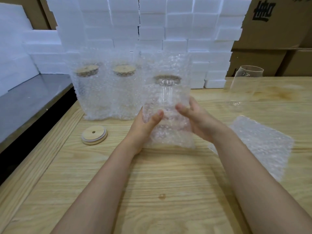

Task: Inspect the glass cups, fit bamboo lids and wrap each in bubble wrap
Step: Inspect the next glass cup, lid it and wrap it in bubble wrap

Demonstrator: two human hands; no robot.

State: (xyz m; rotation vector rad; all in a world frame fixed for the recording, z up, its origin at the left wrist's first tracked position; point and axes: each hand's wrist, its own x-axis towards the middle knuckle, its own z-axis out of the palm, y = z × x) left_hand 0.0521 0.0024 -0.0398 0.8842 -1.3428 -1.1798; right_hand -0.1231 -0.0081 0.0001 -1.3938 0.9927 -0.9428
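Wooden table [168, 183], pale grain, with a grey metal bench [33, 98] beside it on the left. White foam blocks [152, 22] are stacked along the back, brown cardboard boxes [278, 31] behind them on the right.

Wrapped cup [167, 102]: stands upright at mid-table, long axis vertical, mouth end up. Bamboo lid [167, 78] is fitted on top and seen dimly through the plastic. The bubble wrap [170, 65] rises well above the lid and reaches past the base. Cannot tell whether its lower edge rests on the table or hangs just clear.

Position: the cup is between the two hands, which hold its lower half, one on each side.

Left hand [143, 127]: thumb lies across the front of the wrap, fingers curled behind and hidden. It grips the left side.

Right hand [197, 119]: thumb points inward on the front, fingers curled round the right side. It grips too. The thumbs are near each other but apart.

Two more cups [87, 92], lidded and wrapped, stand upright side by side to the rear left, just beside the held one. Spare lids [94, 135] lie stacked flat, front left. Bare cup [244, 85], no lid, stands upright at rear right, well apart. Loose sheet [263, 146] of wrap lies flat to the right of the right forearm.
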